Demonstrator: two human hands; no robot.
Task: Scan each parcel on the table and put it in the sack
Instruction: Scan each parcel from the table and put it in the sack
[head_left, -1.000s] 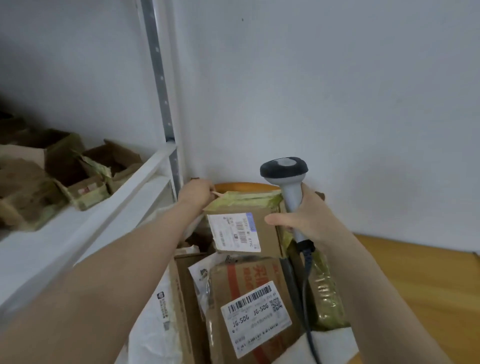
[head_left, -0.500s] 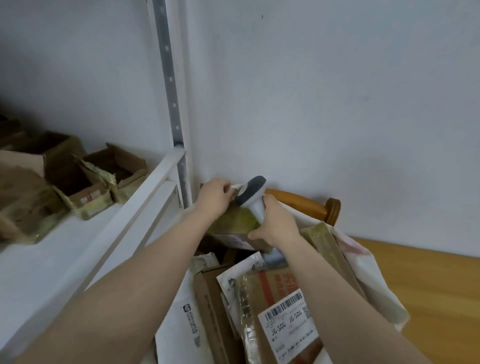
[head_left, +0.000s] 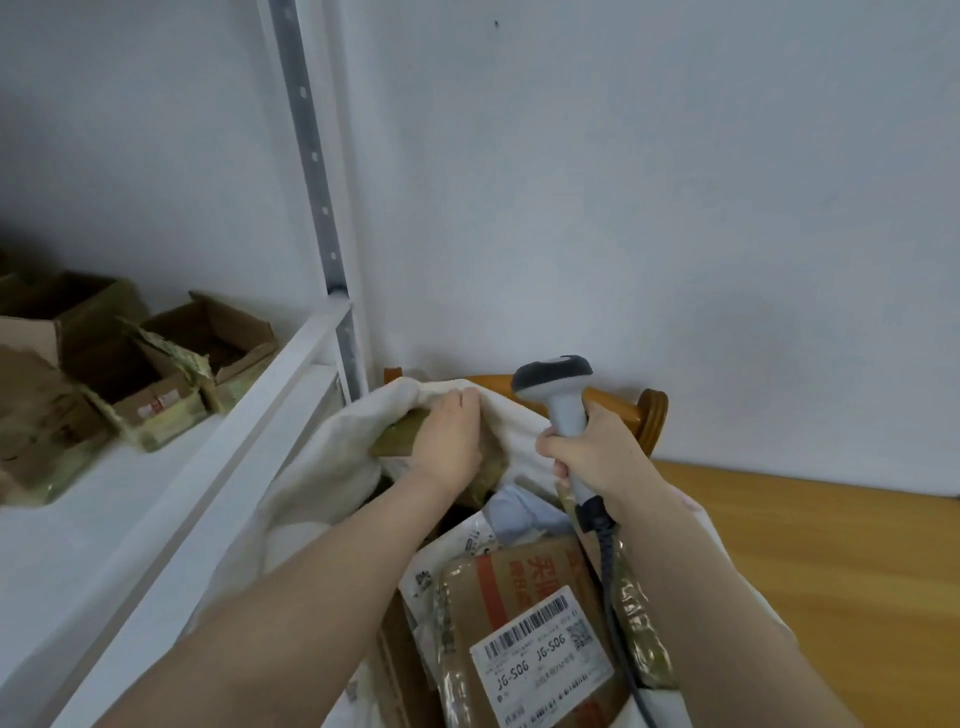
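My left hand (head_left: 449, 436) lies on top of a small parcel (head_left: 392, 441) bound in greenish tape, fingers curled over its far edge. The parcel sits inside the mouth of the white sack (head_left: 322, 467), just under the sack's far rim. My right hand (head_left: 589, 457) grips the handle of a grey barcode scanner (head_left: 553, 376), which stands upright beside the left hand, its cable (head_left: 608, 551) hanging down. Nearer to me in the sack lies a brown taped box (head_left: 524, 577) with a white barcode label, among other parcels.
The sack hangs over a wooden rail (head_left: 631, 410) against the white wall. A white shelf (head_left: 104, 519) at left holds several opened cardboard boxes (head_left: 156, 374); its metal upright (head_left: 311, 156) rises beside the sack. A wooden surface (head_left: 831, 571) lies at right.
The taped parcel went from held up with its label facing me down into the sack's far end. The scanner tipped toward it, then came back upright. The sack's rim now drapes over the parcel.
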